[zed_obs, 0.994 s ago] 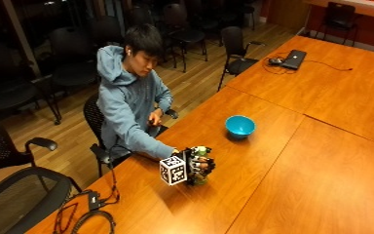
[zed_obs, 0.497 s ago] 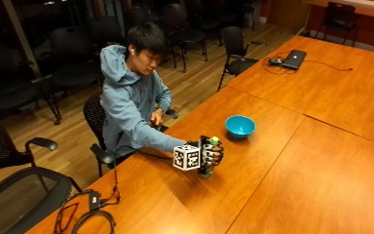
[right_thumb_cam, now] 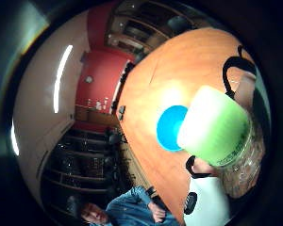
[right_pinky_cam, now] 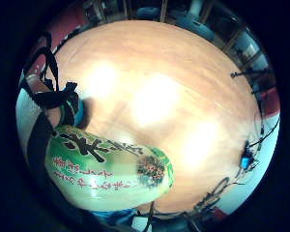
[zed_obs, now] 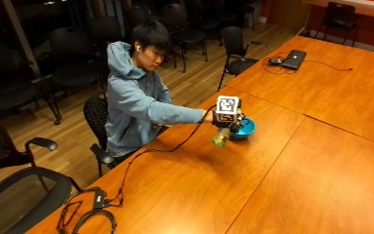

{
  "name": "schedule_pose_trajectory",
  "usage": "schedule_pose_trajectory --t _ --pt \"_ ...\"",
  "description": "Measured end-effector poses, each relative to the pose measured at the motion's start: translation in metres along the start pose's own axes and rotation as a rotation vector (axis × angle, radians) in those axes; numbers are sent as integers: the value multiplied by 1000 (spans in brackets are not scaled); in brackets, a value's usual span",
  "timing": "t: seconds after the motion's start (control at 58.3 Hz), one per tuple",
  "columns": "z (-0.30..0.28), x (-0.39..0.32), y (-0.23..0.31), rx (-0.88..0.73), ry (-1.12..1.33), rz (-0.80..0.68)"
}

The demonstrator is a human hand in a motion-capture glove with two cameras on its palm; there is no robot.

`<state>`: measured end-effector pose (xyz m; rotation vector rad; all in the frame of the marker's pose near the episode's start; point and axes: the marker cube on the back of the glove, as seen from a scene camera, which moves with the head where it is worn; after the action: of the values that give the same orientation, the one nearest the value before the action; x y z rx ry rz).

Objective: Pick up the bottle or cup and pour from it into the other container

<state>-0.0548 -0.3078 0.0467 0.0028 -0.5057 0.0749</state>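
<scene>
We are seeing the black-gloved right hand [zed_obs: 226, 122] gripping the green-labelled plastic bottle [zed_obs: 221, 137], tilted above the orange wooden table [zed_obs: 290, 165], just beside the round blue bowl [zed_obs: 245, 129]; a black laptop [zed_obs: 294, 58] is lying far right.

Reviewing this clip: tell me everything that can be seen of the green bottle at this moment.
The green bottle looks like clear plastic wrapped in a green label with black and red characters and a small round picture. Its cap end is light green. The gloved right hand holds it, lifted off the wooden table and tilted, right beside the blue bowl. Whether anything is pouring cannot be seen.
</scene>
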Motion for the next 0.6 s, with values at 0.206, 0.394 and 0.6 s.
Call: schedule_pose_trajectory --t 0.206,0.394,0.6 --pt "-17 -31 -31 -203 194 -2" --pt "-1 -52 -43 -343 479 17" --pt "46 -86 -49 -423 989 59"
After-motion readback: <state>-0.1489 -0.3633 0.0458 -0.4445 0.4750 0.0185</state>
